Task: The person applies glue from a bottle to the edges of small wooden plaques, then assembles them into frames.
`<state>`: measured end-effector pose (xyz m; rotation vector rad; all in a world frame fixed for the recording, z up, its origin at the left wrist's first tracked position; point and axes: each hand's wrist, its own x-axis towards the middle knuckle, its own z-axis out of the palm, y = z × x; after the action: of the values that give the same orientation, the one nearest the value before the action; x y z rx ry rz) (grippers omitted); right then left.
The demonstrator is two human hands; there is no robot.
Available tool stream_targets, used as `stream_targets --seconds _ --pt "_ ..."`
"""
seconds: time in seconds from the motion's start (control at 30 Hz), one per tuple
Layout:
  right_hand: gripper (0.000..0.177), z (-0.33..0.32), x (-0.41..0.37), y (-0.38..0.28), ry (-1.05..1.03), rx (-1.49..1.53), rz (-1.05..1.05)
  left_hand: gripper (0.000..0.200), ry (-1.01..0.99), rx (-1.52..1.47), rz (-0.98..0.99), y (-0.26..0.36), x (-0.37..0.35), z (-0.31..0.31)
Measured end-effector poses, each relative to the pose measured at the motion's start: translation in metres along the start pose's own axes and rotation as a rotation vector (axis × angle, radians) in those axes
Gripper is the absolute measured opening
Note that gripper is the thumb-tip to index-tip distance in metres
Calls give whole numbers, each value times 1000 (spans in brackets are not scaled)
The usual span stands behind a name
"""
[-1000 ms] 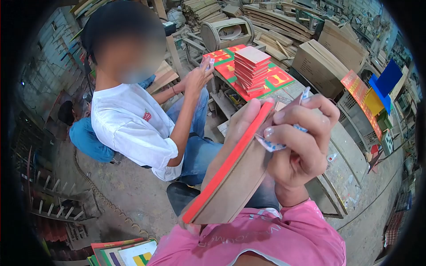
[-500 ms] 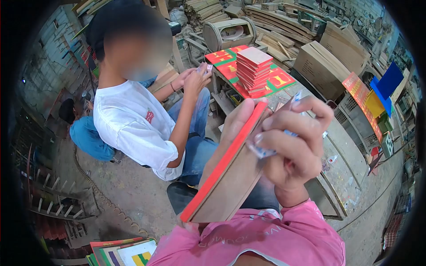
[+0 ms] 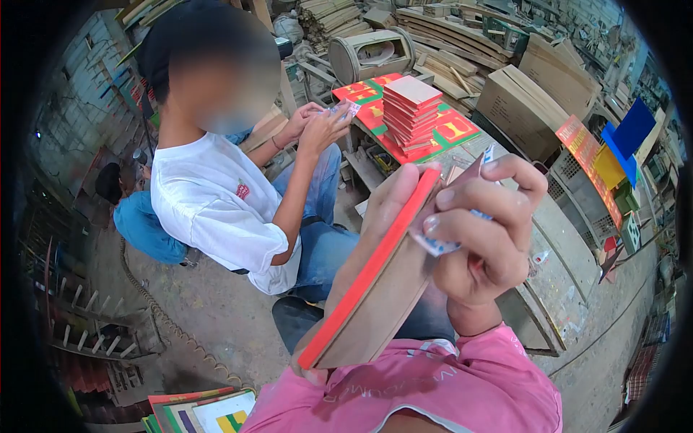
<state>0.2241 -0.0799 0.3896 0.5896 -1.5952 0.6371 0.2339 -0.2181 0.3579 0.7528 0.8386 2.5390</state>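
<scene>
Tilted in front of my chest is a flat wooden board (image 3: 386, 303) with a bright red painted edge. My left hand (image 3: 388, 200) grips it from behind and below, its fingers partly hidden by the board. My right hand (image 3: 491, 227), fingers curled, pinches a folded piece of sandpaper (image 3: 439, 244) with a white backing printed in blue. The sandpaper lies against the upper part of the board's bare face.
On the workbench (image 3: 552, 260) a stack of red-edged boards (image 3: 411, 115) rests on a red and green painted panel (image 3: 458, 130). A co-worker in a white shirt (image 3: 216, 202) sits close on the left, handling a printed piece. Painted panels (image 3: 206, 411) lie at lower left.
My right hand and the sandpaper have shifted slightly right along the board. The board has moved a little. The co-worker's hands have changed position around the printed piece.
</scene>
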Motion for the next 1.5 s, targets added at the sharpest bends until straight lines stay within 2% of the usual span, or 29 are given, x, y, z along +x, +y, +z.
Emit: stream_targets --seconds 0.07,0.1,0.23,0.27,0.33,0.43,0.5,0.57,0.6,0.63,0.7,0.73,0.77,0.83,0.87,0.9,0.97,1.0,1.03,1.1,1.13,1.2,1.27,1.3,1.37,1.4,1.5 --pt "16 -7 1 -4 -125 -29 -25 58 3 11 -16 1 -1 -2" --pt "16 -5 -1 -1 -125 -25 -22 59 8 17 -26 0 6 -2" --pt "14 0 0 1 -80 -22 -13 61 6 35 -62 4 4 -8" --pt "14 1 -1 1 -71 -10 -16 62 8 39 -75 16 -15 -8" --pt "16 10 -4 8 7 5 -35 63 15 49 -95 4 2 -10" --pt "17 9 -6 -1 -18 25 -9 65 18 64 -112 8 -6 -14" --pt "22 5 -3 -3 -44 27 10 66 17 77 -140 7 -3 -15" --pt "28 3 -1 3 18 19 15 67 24 89 -155 9 6 -17" --pt "20 -3 -5 9 45 39 25 68 25 97 -156 7 12 -17" --pt "20 -7 -6 13 46 44 21 68 27 104 -160 10 10 -19" --pt "5 -13 -9 18 107 114 120 69 33 108 -169 7 8 -20" --pt "15 -15 -8 21 71 144 126 75 -71 109 8 0 8 -19" --pt "15 -15 -9 20 69 142 129 82 -175 109 185 -4 8 -19" --pt "18 -10 -10 14 137 537 316 82 -161 45 158 -4 8 -15" --pt "37 -8 -12 6 170 701 506 82 -147 -13 134 -1 7 -12" --pt "37 -9 -11 2 169 703 505 82 -132 -69 110 2 7 -9" --pt "54 -10 -10 -3 126 839 578 81 -104 -179 60 11 5 -1" --pt "64 -7 -16 7 129 867 488 81 -89 -234 34 15 5 3" --pt "64 -9 -16 8 128 868 490 81 -73 -290 7 19 4 7" --pt "57 -11 -16 7 39 682 424 81 -39 -404 -46 25 3 13" --pt "48 -13 -17 7 5 641 397 81 -23 -460 -71 27 3 15" --pt "44 -15 -17 8 1 630 378 80 -5 -518 -94 26 4 11" --pt "39 -14 -17 7 -6 619 358 102 107 142 -54 22 10 -2" --pt "37 -13 -18 6 12 625 401 102 111 141 -52 25 15 -2" --pt "34 -13 -20 5 29 638 446 122 149 239 -132 36 30 -3" --pt "33 -14 -22 5 -14 594 445 122 154 241 -129 38 35 -11" --pt "30 -11 -29 7 -56 570 471 120 -77 -50 140 34 44 -64"
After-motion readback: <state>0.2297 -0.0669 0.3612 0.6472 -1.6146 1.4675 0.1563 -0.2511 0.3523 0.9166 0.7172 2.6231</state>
